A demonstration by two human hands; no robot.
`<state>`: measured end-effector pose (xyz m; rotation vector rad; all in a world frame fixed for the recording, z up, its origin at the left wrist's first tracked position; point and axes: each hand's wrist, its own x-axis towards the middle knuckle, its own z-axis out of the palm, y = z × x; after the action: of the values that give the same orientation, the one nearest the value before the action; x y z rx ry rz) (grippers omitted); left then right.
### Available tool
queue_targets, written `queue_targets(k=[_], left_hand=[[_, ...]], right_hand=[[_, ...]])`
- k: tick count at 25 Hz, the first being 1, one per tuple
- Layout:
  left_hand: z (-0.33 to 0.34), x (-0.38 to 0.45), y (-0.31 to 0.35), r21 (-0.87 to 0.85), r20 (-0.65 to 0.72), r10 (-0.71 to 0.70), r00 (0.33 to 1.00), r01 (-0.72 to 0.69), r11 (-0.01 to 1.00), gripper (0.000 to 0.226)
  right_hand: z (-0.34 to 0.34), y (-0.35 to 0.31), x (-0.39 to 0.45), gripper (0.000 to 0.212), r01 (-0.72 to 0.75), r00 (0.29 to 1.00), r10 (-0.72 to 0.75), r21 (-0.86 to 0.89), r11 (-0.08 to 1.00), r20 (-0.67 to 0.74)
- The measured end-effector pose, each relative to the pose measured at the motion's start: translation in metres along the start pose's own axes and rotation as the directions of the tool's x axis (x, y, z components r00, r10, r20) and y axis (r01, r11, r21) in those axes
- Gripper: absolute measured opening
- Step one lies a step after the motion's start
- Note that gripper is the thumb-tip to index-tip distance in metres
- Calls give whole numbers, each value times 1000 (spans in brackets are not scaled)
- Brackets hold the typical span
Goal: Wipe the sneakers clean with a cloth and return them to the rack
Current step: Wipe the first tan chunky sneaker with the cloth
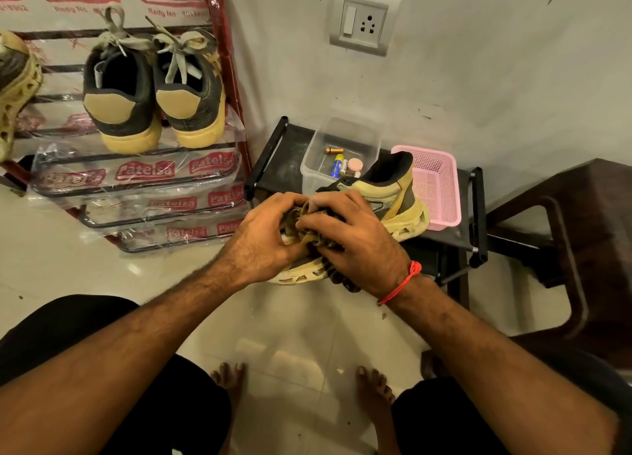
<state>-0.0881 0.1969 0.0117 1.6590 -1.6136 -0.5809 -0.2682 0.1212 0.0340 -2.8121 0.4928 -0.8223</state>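
Observation:
A yellow-and-dark sneaker (pixel 393 191) lies on a low black stand (pixel 444 239), heel to the back right, toe toward me. My left hand (pixel 263 239) curls round its toe end and holds it. My right hand (pixel 355 239) grips a dark patterned cloth (pixel 342 278) and presses it on the shoe's upper; most of the cloth is hidden under the hand. A pair of dark sneakers (pixel 154 88) with yellow soles stands on the red shoe rack (pixel 143 177) at the left. Another yellow sneaker (pixel 15 88) shows at the far left edge.
On the stand behind the shoe sit a clear plastic tub (pixel 342 150) with small items and a pink basket (pixel 434 187). A dark brown chair (pixel 564 249) stands at the right. My bare feet rest on the tiled floor (pixel 290 335). A wall socket (pixel 364 21) is above.

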Motion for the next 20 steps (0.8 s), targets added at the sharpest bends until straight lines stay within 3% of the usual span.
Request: queue_targets(k=[4,7,9,11,13,16,20], left_hand=[[-6,4,-4,-39,-74,-64,995,61,997,51],[-6,4,-5,-25,-68,-57,996,55,998,51],[-4,3,-4,3,-45,-21,999,21,1000,57],[-6,3,-6,34,-22,23,999,-22,999,61],[-10,3,-7,57,-3,55,999,-54,997,60],[-15,3,-10,96,21,82,996,-83,992,59],[-17,2,-12,145,99,80,992,-94,985,60]], right_hand=[[-20,40,-2,28,-196,978,195,-12,980,-76],[-36,68,-8,30,-496,865,490,-35,868,-107],[-44,73,-12,44,-594,805,588,-124,795,-86],[-54,73,-12,67,-567,819,572,-205,798,-36],[-65,75,-13,74,-460,862,501,-295,838,78],[-74,79,-13,55,-406,844,499,-372,835,197],[-77,77,-14,45,-494,733,568,-282,823,375]])
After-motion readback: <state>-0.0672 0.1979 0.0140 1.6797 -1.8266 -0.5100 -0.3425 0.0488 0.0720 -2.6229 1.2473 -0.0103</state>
